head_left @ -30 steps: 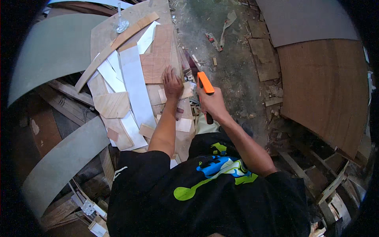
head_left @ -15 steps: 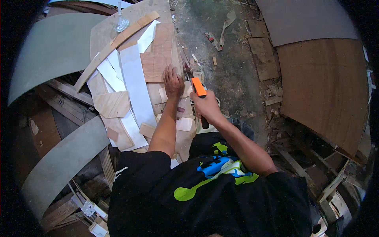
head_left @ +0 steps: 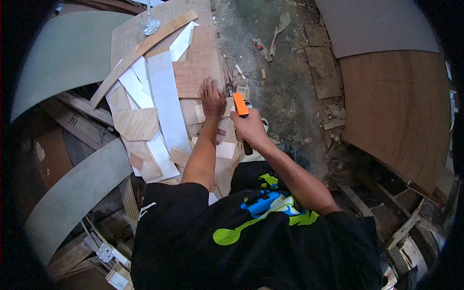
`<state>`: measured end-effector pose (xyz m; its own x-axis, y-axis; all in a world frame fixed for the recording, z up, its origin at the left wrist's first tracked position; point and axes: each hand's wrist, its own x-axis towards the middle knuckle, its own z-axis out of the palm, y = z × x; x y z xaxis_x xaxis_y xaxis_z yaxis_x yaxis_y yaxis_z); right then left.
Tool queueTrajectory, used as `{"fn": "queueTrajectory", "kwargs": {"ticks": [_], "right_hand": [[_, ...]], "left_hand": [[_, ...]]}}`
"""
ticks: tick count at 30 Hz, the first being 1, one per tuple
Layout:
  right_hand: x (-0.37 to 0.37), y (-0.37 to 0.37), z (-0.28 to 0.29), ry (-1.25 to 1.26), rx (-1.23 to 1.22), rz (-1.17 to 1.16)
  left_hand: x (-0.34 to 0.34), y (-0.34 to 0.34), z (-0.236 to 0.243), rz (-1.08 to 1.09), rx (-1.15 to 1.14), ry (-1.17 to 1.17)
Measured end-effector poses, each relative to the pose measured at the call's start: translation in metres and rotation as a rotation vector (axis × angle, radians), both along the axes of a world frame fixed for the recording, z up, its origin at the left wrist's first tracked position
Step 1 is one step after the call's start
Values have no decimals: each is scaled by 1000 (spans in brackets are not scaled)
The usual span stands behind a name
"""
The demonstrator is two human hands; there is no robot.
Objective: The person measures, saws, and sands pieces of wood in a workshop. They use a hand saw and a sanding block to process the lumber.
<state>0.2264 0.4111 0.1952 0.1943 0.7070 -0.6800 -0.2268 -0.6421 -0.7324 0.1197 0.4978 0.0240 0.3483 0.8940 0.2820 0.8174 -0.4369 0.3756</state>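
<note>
My left hand (head_left: 212, 100) lies flat, fingers stretched, on the lower right part of a reddish-brown plywood sheet (head_left: 195, 60) on the workbench. My right hand (head_left: 250, 126), just to its right beyond the bench edge, is wrapped round the orange and black handle of a handsaw (head_left: 239, 104). The saw's thin blade points away from me along the sheet's right edge; it shows almost edge-on and blurred, so I cannot tell whether it touches the wood. Small pale wood offcuts (head_left: 225, 150) lie near my left forearm.
White-faced strips (head_left: 166, 96), a curved wooden strip (head_left: 145, 48) and a cut plywood piece (head_left: 137, 124) cover the bench. A clear glass-like object (head_left: 152, 25) stands at the far end. A red-ended tool (head_left: 262, 49) lies on the floor; large brown panels (head_left: 394, 116) stand right.
My right hand and the saw have shifted slightly back and left. My left hand stays on the plywood, while the whole view has tilted a little.
</note>
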Motion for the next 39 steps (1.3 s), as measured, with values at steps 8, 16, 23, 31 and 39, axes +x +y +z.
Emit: {"fn": "queueTrajectory", "kwargs": {"ticks": [8,16,23,31,39], "right_hand": [[0,-8,9,-12,-25,8],[-2,-14,14,-7,-32,14],[-3,-25,22,17,-13,-3],[-1,-24,18,-10,-13,1],[-2,-24,30,7,-16,3]], "left_hand": [[2,-1,2,14,-7,45],[4,-2,4,27,-2,37],[-1,-2,-2,13,13,22],[1,-1,0,18,-2,32],[0,0,1,22,5,33]]}}
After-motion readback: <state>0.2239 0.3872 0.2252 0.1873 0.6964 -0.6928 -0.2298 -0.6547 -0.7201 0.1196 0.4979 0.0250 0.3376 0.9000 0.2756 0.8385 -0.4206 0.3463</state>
